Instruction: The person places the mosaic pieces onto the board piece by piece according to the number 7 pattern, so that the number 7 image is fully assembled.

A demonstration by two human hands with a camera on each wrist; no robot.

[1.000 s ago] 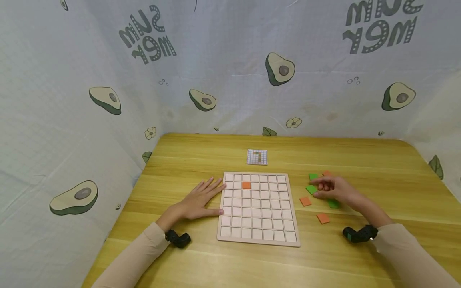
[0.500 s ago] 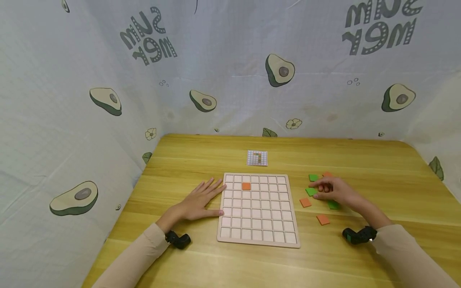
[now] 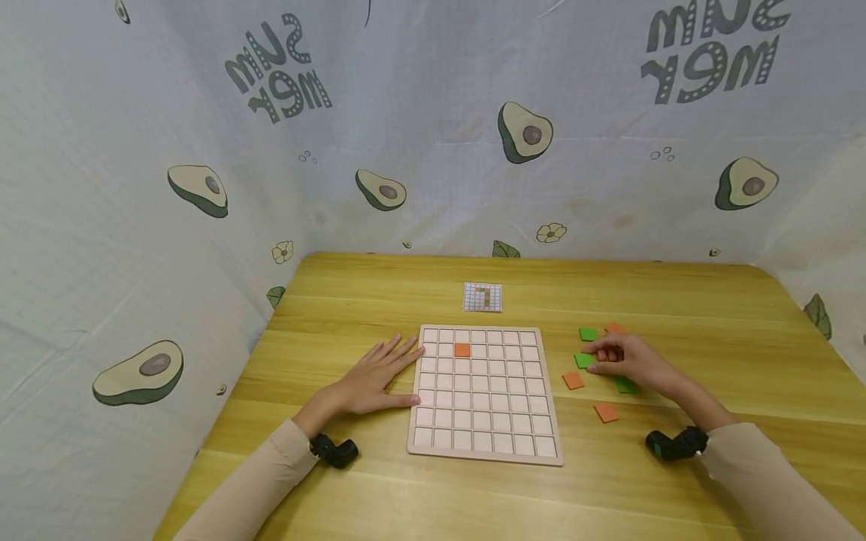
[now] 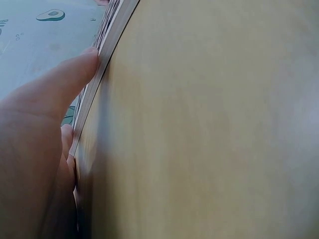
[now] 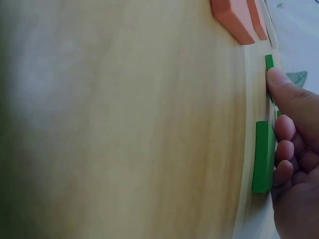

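Note:
My left hand point(image 3: 370, 381) lies flat with spread fingers beside a wooden grid board point(image 3: 481, 400); thumb and index fingertip touch its left edge. The left wrist view shows the thumb point(image 4: 75, 74) against that edge. One orange tile point(image 3: 462, 350) sits in the board's second row. To the right of the board, my right hand point(image 3: 629, 361) pinches a green tile point(image 3: 582, 361) between thumb and index finger, at table level. Its other fingers are curled. In the right wrist view the thumb point(image 5: 279, 79) meets a green tile's edge point(image 5: 269, 60).
Around the right hand lie another green tile point(image 3: 588, 333), a partly covered green tile point(image 3: 625, 385) and orange tiles point(image 3: 573, 380), point(image 3: 606, 412), point(image 3: 615, 328). A small printed pattern card point(image 3: 482, 297) lies behind the board. A patterned curtain point(image 3: 433, 135) hangs behind the table.
The green tile at the right fingertips has turned slightly and shifted a little towards me. The index finger and thumb have drawn slightly closer together. The left hand stays still.

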